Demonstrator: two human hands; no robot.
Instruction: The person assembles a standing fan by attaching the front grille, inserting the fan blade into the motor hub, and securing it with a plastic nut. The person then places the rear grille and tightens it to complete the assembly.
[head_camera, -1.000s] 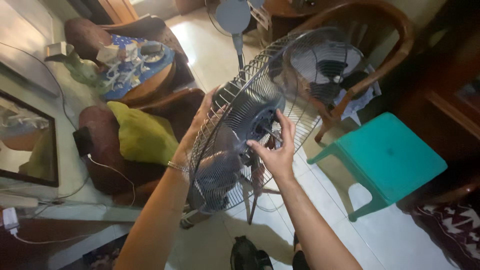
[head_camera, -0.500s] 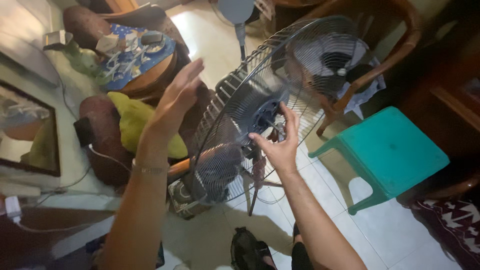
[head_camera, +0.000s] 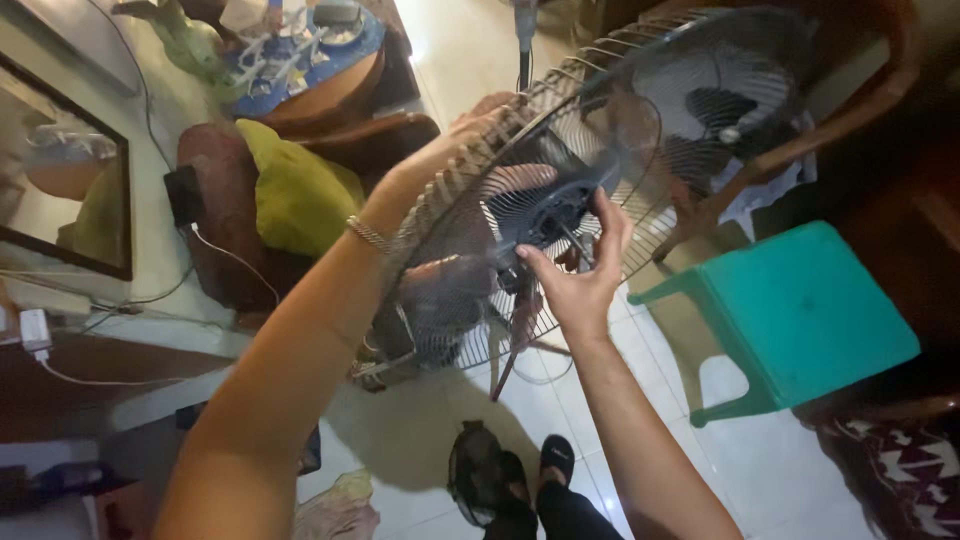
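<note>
Metal wire fan guard (head_camera: 470, 260) is tilted above the tiled floor, left of the green plastic stool (head_camera: 800, 310). Left hand (head_camera: 450, 150) grips its rim; it may slip and fall. Right hand (head_camera: 580, 275), fingers half open, touches the dark hub (head_camera: 545, 210); wires could pinch fingers.

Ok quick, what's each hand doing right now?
Left hand: fingers curled over the rim of the wire fan guard, holding it.
Right hand: open, fingertips touching the dark hub at the guard's centre.
</note>
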